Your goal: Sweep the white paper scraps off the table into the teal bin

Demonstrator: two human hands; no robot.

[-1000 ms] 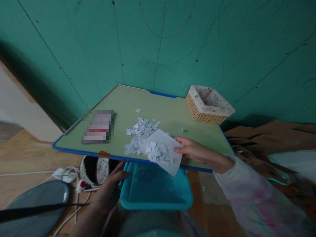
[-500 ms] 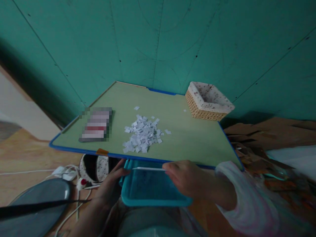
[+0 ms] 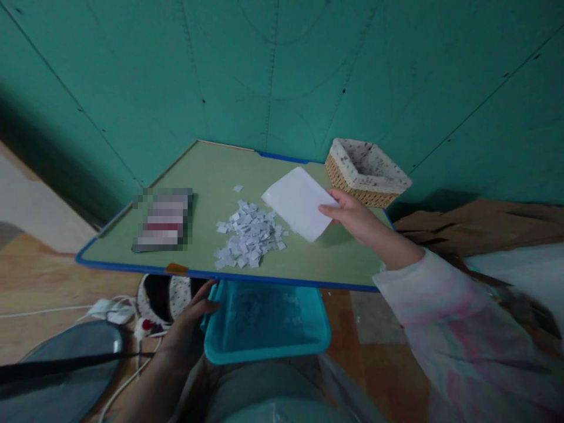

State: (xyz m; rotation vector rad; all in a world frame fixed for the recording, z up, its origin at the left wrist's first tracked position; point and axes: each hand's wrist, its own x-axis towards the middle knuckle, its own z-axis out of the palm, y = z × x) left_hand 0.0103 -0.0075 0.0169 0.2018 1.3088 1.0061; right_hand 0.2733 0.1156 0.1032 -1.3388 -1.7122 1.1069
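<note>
My right hand (image 3: 346,212) pinches the right edge of a white card (image 3: 299,202), thumb on top, and holds it over the table beside a pile of small white paper pieces (image 3: 250,235). My left hand (image 3: 198,306) grips the left rim of a teal plastic bin (image 3: 268,352), just below the table's front edge. Some small light bits seem to lie in the bin, too dim to make out. One loose paper piece (image 3: 238,188) rests behind the pile.
The pale green table (image 3: 132,258) has a blue edge. A lined wicker basket (image 3: 368,176) stands at its back right; a blurred-out flat device (image 3: 163,220) lies at left. On the floor are a grey stool (image 3: 79,364), a power strip (image 3: 112,310) and cardboard (image 3: 484,229).
My right hand has moved up and forward from above the bin to over the table, turning the card from edge-on to flat. My left hand stays on the bin's rim.
</note>
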